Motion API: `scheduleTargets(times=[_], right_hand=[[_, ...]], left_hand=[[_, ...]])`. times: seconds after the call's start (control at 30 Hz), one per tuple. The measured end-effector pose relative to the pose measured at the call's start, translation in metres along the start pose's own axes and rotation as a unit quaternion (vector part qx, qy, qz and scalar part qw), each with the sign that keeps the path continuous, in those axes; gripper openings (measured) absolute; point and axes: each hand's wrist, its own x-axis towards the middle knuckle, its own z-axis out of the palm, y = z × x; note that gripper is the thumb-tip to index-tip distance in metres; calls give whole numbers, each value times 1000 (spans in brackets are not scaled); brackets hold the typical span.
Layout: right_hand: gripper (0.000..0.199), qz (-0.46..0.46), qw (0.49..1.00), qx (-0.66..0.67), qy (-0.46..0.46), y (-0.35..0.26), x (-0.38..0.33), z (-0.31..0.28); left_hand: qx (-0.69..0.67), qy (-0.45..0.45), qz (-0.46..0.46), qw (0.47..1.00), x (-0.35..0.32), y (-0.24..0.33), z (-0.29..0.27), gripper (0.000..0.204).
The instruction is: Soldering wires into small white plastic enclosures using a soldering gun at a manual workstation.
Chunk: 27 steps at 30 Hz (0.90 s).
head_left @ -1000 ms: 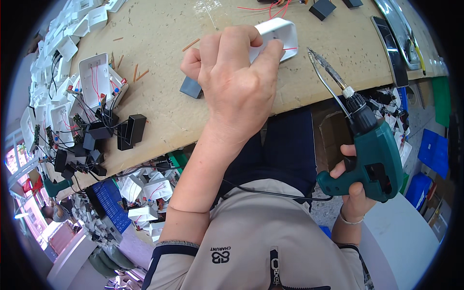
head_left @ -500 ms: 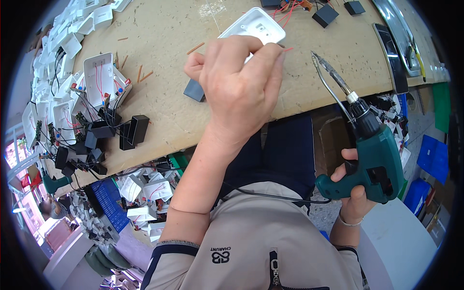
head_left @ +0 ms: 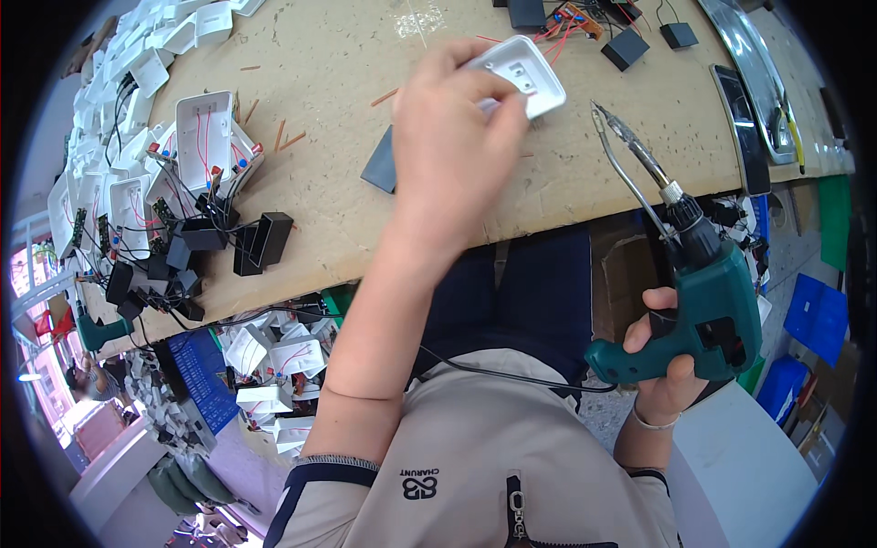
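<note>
Our right hand [head_left: 667, 395] grips the green soldering gun [head_left: 726, 297]; our left hand [head_left: 457, 164] is at the white plastic housing [head_left: 537, 80] over the surface [head_left: 320, 196], clamping unclear. We should keep the tip [head_left: 599, 110] away from it.

A tan table [head_left: 338, 164] spreads across twelve o'clock; a bright, pink-tinged window [head_left: 57, 391] glows at eight, and speckled grey floor [head_left: 596, 420] shows near four.

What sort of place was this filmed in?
Probably an electronics assembly workshop: the right hand holds a green pistol-shaped soldering tool, and white plastic housings and rectangular black plastic boxes lie on the tan workbench.
</note>
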Motion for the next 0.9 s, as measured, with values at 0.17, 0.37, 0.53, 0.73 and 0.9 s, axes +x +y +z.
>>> scheduleTargets(times=[0.17,0.37,0.53,0.73,0.9], right_hand=[[73,13,1000,-9,8,3,-1,2],[75,16,999,-46,21,6,-7,-4],[74,23,998,-62,21,6,-5,-2],[76,45,995,-90,22,4,3,0],[76,53,993,-106,26,2,10,-2]], left_hand=[[191,72,310,929,-15,-9,17,10],[225,88,289,926,-13,-5,15,8],[248,99,306,914,-11,-11,17,9],[222,108,307,919,-9,-16,22,7],[286,116,309,900,-9,-13,19,6]])
